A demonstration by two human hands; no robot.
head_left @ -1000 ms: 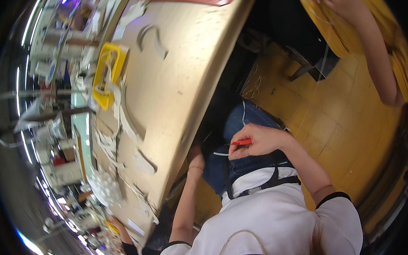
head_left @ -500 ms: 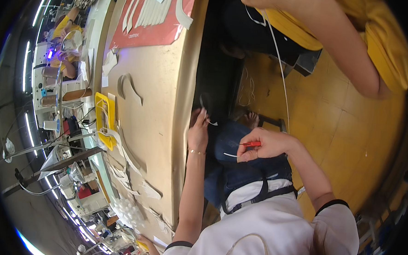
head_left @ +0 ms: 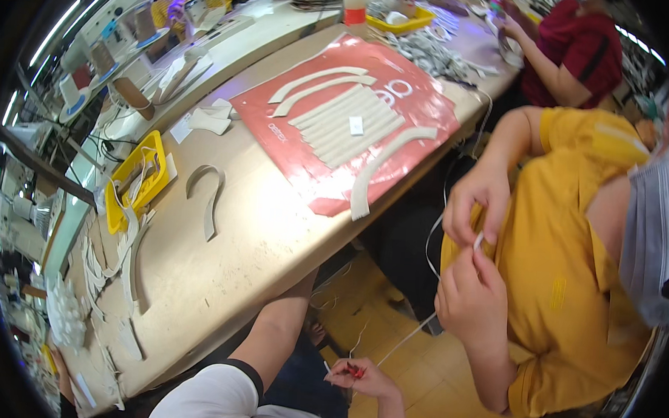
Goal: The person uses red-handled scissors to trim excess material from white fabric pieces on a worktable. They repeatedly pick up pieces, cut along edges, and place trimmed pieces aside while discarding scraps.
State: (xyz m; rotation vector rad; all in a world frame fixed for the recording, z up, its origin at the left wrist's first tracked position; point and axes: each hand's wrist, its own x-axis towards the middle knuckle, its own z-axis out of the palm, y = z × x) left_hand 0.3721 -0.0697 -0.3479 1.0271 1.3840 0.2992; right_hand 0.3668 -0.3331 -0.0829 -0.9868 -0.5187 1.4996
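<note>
My right hand is low in the view, above my lap. Its fingers are closed around a small red-handled tool whose working end I cannot make out. A short white cord end sticks out by the fingertips. My left forearm reaches in under the front edge of the table, which hides the hand. To the right, a co-worker in yellow pinches a thin white cord between both hands; it runs down toward my right hand.
On the table, a red sheet carries several cream padded strips. Left of it lie a curled grey strip, a yellow tray and pale offcuts. Another person in dark red sits at the far right. Sewing machines line the far left.
My view has swung to the right and up, bringing in more of the table and the co-worker. My left hand has gone out of sight beneath the table; my right still holds the red-handled tool.
</note>
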